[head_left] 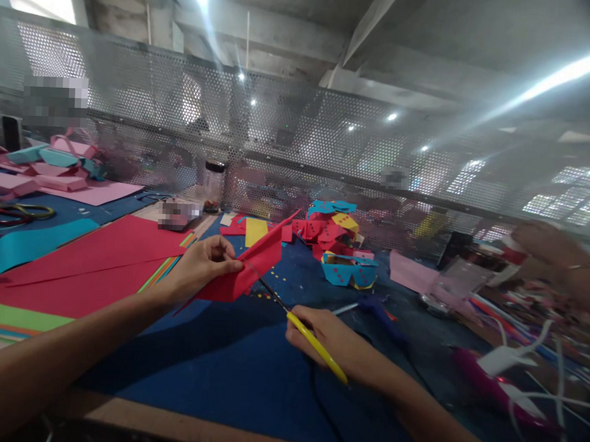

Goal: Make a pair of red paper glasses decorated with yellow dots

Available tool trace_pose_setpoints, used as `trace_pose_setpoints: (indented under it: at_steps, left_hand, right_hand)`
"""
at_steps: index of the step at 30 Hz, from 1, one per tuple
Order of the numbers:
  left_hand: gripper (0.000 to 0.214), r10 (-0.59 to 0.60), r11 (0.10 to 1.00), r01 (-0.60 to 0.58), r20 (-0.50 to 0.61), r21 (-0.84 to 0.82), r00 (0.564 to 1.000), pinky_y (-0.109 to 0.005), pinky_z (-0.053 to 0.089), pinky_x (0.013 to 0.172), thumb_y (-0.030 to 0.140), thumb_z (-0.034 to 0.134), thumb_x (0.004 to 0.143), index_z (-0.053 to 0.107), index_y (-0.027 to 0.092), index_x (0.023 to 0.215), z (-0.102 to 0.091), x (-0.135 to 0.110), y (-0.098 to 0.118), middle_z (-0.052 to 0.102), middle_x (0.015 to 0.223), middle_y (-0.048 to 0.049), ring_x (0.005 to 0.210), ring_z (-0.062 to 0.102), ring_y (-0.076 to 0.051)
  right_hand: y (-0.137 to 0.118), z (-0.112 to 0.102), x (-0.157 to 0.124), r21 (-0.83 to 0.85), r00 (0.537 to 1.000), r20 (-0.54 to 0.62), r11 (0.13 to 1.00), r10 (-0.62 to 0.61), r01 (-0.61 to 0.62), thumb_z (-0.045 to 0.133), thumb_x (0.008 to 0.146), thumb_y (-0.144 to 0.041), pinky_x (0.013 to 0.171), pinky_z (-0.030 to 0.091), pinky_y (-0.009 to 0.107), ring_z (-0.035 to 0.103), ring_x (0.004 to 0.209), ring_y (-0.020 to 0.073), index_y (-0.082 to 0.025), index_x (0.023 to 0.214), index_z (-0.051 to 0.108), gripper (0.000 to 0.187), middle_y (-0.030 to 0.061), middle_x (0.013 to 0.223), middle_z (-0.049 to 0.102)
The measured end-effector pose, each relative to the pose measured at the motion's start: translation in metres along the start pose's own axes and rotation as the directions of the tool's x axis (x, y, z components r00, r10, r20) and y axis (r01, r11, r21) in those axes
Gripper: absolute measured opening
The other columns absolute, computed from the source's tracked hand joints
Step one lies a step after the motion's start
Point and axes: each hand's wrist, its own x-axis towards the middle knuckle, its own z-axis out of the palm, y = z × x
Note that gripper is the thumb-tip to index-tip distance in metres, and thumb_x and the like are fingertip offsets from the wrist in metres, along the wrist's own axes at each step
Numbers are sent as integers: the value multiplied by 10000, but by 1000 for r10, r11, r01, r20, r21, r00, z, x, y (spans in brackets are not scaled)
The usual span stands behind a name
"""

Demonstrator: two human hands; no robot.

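My left hand (205, 268) pinches a folded piece of red paper (261, 255) and holds it raised above the blue table. In my right hand (329, 336) is a pair of scissors (314, 342) with yellow handles. The blades reach up and left to the red paper, close to my left fingertips; their tips are partly hidden by the sheet. Just beyond the paper lie small yellow scraps and a flat yellow piece (256, 233).
Stacked coloured sheets (102, 255) lie left, red on top. Cut red, yellow and blue paper boxes (349, 269) are heaped at the back. A lidded jar (214, 185) stands by the mesh partition (299, 136). A purple glue gun (381, 316) and white cable (516, 354) lie right, near another person's arm.
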Motion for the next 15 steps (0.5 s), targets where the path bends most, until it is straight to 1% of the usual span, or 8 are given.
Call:
trace_pose_setpoints:
  at_steps: [5, 9, 15]
  left_hand:
    - [336, -8, 1000, 8, -2, 5, 1000, -246, 378, 528, 297, 866, 627, 571, 208, 760, 0, 0, 0, 627, 625, 39, 565, 564, -115]
    - [338, -11, 1000, 11, -9, 5, 1000, -241, 385, 533, 290, 874, 623, 575, 207, 755, -1, 0, -2, 642, 640, 37, 577, 572, -113]
    - [319, -13, 1000, 13, -1, 2, 1000, -241, 391, 539, 308, 863, 661, 585, 202, 777, -2, 0, -4, 646, 659, 39, 587, 588, -118]
  right_hand:
    - [0, 0, 1, -9, 1000, -6, 1000, 13, -13, 532, 924, -227, 521, 297, 241, 419, 567, 119, -210, 717, 455, 222, -30, 625, 482]
    - [1, -1, 1, -4, 1000, 11, 1000, 6, -6, 526, 926, -223, 511, 279, 236, 408, 551, 108, -212, 720, 443, 222, -41, 605, 458]
    - [3, 0, 1, 19, 1000, 6, 1000, -14, 14, 519, 922, -217, 505, 257, 235, 384, 547, 103, -215, 702, 424, 239, -47, 598, 443]
